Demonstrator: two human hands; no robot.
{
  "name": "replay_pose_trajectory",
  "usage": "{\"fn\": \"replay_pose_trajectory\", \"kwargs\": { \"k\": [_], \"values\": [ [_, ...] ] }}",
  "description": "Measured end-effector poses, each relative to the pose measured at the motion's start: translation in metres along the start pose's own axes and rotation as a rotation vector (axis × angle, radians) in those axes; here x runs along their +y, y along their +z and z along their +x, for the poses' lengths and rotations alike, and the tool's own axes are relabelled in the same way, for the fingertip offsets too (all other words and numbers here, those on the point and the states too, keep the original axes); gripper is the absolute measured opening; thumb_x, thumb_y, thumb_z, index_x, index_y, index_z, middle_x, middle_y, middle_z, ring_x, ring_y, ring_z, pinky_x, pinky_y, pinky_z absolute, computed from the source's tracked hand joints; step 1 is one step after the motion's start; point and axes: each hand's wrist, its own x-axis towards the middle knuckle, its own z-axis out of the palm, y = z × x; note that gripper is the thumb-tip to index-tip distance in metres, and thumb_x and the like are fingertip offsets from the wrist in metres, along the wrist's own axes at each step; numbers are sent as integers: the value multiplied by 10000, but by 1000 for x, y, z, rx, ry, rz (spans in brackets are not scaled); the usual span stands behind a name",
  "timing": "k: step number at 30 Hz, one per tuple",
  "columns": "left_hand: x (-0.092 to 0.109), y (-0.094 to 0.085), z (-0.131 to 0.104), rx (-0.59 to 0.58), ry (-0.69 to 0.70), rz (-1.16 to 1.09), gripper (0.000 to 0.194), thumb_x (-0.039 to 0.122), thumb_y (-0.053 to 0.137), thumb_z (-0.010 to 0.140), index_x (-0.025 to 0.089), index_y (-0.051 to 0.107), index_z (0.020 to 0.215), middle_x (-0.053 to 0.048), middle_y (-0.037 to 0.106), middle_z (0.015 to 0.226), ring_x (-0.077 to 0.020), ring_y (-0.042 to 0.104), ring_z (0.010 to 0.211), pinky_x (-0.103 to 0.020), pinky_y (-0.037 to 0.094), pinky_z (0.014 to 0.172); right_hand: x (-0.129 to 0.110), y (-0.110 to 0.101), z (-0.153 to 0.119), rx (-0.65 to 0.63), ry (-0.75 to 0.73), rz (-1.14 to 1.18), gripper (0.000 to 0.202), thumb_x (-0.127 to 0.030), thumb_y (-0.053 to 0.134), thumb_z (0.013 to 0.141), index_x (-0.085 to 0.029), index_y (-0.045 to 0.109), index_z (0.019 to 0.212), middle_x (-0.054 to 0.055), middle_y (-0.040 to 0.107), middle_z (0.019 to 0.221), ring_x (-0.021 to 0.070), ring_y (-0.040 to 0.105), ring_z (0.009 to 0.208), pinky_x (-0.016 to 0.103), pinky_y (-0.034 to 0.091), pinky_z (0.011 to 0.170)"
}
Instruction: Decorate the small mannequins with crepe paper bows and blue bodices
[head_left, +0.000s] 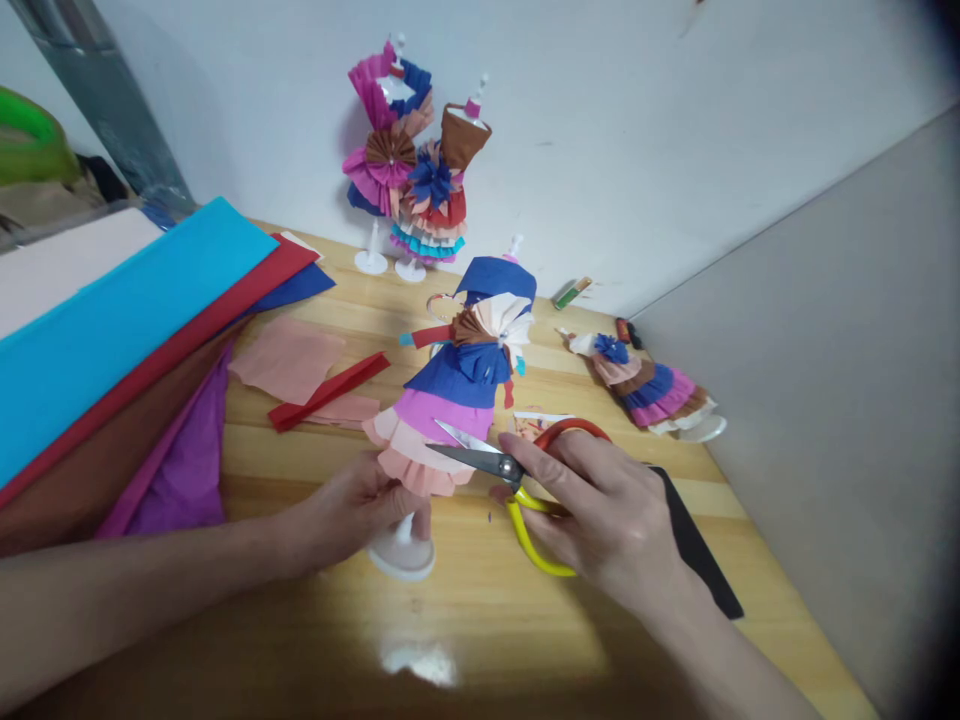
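**Right grip (619, 510) on scissors (509, 467); left grip (349, 510) at dress form (459, 375)**

Right grip: fingers wrapped around the red-and-yellow handles, blades spread before the skirt. Left grip: fingers closed beneath the hem, around the stem; contact partly hidden. Dress form: upright, slightly tilted, at desk (540, 650) centre. Finish, top down: blue bodice, white and brown pleated fans, blue skirt, violet tier, pale pink ruffled hem. Folded coloured sheets (127, 335) lie left.

Through my feed I see the navy flared paper dress (454, 385) tiered purple, then pale peach, and grey metal scissors (510, 468) handled in red and yellow. Left is a flat turquoise paper sheet (135, 330); right, a long paper dress (651, 388) banded peach, brown, blue, purple, cream.
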Motion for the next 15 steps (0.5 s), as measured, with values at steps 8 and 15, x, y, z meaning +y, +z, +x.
{"fn": "replay_pose_trajectory", "kwargs": {
  "k": [8, 15],
  "values": [
    [2, 0, -1, -13, 9, -2, 416, 468, 448, 889, 126, 625, 730, -19, 541, 686, -115, 459, 620, -228, 350, 567, 2, 1, 3, 9, -42, -28, 285, -219, 574, 932, -149, 607, 1206, 4, 502, 688, 148, 469, 626, 274, 357, 560],
    [3, 0, -1, -2, 25, -23, 385, 433, 450, 883, 124, 616, 724, -16, 536, 683, -111, 456, 618, -221, 350, 563, 3, 2, -2, 11, -60, -10, 323, -195, 598, 915, -143, 605, 1234, -3, 508, 696, 135, 448, 633, 265, 353, 576]
  ]
}}
